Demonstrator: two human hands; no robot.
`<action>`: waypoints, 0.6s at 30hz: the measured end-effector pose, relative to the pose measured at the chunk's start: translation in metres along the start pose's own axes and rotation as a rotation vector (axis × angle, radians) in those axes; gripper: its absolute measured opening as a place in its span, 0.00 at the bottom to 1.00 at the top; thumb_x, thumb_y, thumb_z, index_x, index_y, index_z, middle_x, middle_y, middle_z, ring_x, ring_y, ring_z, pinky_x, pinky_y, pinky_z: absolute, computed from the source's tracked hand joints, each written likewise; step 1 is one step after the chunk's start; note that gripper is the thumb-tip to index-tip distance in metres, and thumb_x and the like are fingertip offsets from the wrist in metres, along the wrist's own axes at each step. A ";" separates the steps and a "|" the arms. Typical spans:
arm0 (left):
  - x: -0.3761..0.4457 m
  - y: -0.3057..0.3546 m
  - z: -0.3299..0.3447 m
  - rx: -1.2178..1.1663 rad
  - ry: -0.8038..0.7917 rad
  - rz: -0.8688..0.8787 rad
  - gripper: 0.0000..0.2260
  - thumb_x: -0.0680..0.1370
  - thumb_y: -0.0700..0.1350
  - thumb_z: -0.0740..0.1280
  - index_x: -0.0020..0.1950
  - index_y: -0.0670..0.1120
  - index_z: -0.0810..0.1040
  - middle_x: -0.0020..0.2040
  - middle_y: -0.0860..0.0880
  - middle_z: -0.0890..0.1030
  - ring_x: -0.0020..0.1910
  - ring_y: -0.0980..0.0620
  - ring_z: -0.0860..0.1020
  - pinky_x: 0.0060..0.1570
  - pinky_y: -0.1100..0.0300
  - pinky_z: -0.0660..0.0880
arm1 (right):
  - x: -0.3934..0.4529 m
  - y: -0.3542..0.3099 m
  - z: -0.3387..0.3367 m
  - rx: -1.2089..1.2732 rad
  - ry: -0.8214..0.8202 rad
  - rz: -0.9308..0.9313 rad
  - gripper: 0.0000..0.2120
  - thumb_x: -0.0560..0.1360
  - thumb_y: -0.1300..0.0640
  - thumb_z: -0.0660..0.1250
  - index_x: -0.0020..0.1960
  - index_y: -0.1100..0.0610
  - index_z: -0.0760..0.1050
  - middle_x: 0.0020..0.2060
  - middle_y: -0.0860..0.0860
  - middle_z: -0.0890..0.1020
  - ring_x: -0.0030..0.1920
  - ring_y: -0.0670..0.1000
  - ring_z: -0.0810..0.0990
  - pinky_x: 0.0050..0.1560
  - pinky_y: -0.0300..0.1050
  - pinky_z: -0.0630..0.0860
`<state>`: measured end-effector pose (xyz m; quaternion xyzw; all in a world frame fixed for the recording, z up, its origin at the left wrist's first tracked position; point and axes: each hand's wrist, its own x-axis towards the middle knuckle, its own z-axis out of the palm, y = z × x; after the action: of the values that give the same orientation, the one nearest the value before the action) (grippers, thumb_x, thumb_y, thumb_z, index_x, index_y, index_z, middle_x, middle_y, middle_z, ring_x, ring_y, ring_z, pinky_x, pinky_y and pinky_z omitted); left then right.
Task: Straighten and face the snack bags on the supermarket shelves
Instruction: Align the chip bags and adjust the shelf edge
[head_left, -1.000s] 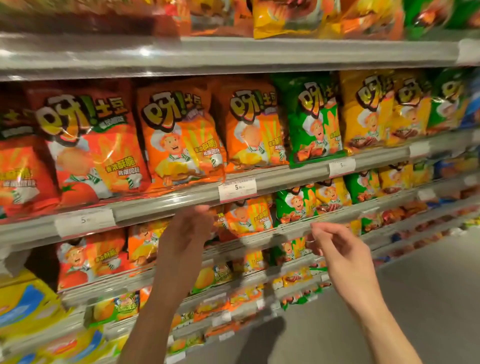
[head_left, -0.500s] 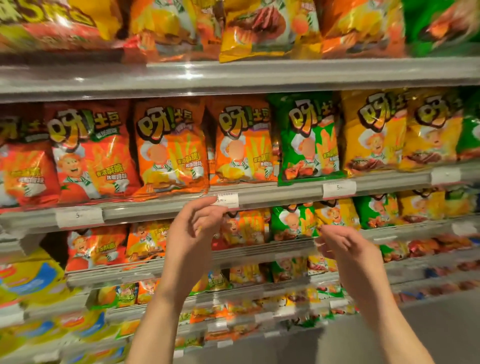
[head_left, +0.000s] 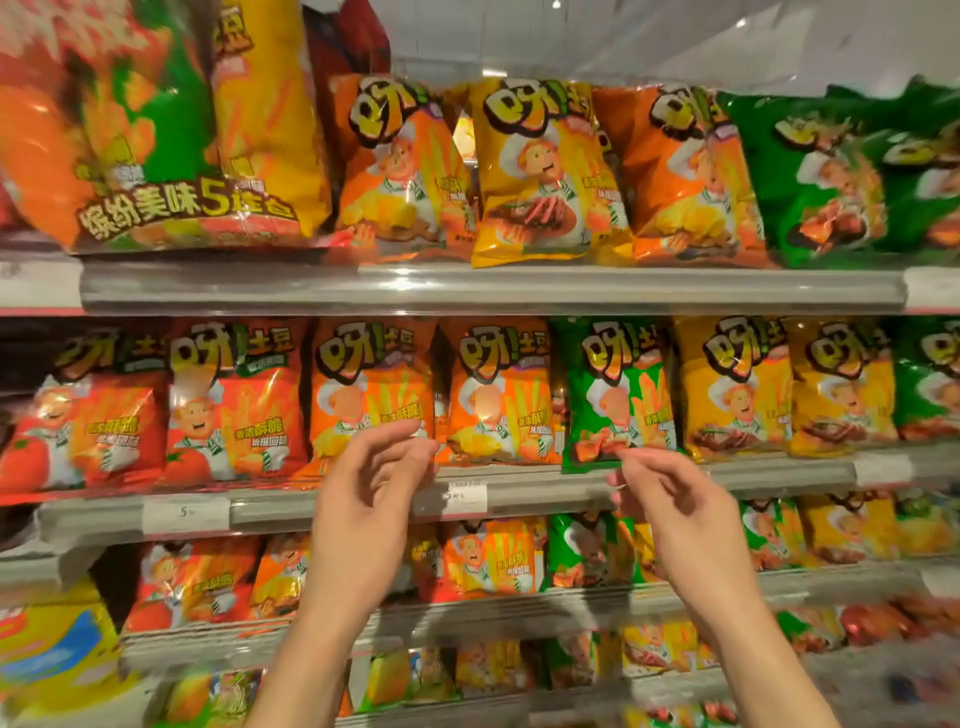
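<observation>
Both hands are raised before the middle shelf (head_left: 519, 488) of a supermarket snack aisle, each grip loose and holding nothing. The left hand (head_left: 363, 499), fingers relaxed and half curled, hovers at the lower edge of an orange snack bag (head_left: 371, 395); whether the fingertips touch it cannot be told. The right hand (head_left: 670, 504), fingers likewise slack, reaches toward the bottom corner of a green bag (head_left: 618, 395) at the shelf's front edge. The bags stand upright in a row facing out: red ones (head_left: 234, 405) to the left, orange in the centre, yellow ones (head_left: 732, 389) to the right. Each carries a cartoon chef and the lettering "呀!土豆". A price tag (head_left: 184, 514) on the shelf rail reads "5". On the top shelf (head_left: 493, 291), a large multipack (head_left: 171, 130) at the left end reads "缤纷美味5连包". More of the same bags fill the lower shelves, blurred.
</observation>
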<state>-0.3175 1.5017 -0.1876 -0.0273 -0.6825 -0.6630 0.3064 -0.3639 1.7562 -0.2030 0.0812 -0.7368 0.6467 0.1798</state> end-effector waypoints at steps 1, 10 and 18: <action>0.002 0.006 0.002 0.012 0.008 0.018 0.08 0.78 0.46 0.71 0.57 0.50 0.82 0.49 0.53 0.86 0.48 0.60 0.84 0.45 0.74 0.75 | 0.007 -0.006 -0.001 0.012 -0.005 -0.023 0.05 0.80 0.53 0.69 0.53 0.50 0.83 0.43 0.44 0.87 0.43 0.43 0.85 0.43 0.29 0.77; 0.035 0.057 0.018 0.064 0.117 0.167 0.08 0.78 0.47 0.72 0.57 0.53 0.83 0.50 0.54 0.86 0.53 0.53 0.85 0.57 0.53 0.79 | 0.062 -0.059 -0.020 0.035 -0.069 -0.214 0.05 0.78 0.47 0.69 0.50 0.40 0.83 0.45 0.41 0.87 0.47 0.41 0.85 0.49 0.42 0.77; 0.074 0.095 0.022 0.147 0.106 0.272 0.06 0.79 0.53 0.72 0.54 0.61 0.82 0.52 0.58 0.85 0.53 0.57 0.84 0.57 0.50 0.80 | 0.106 -0.100 -0.024 0.013 -0.092 -0.353 0.05 0.78 0.47 0.69 0.52 0.39 0.82 0.46 0.43 0.87 0.49 0.43 0.85 0.52 0.44 0.79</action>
<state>-0.3437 1.5055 -0.0678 -0.0618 -0.7020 -0.5644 0.4300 -0.4228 1.7763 -0.0687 0.2400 -0.7143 0.6056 0.2559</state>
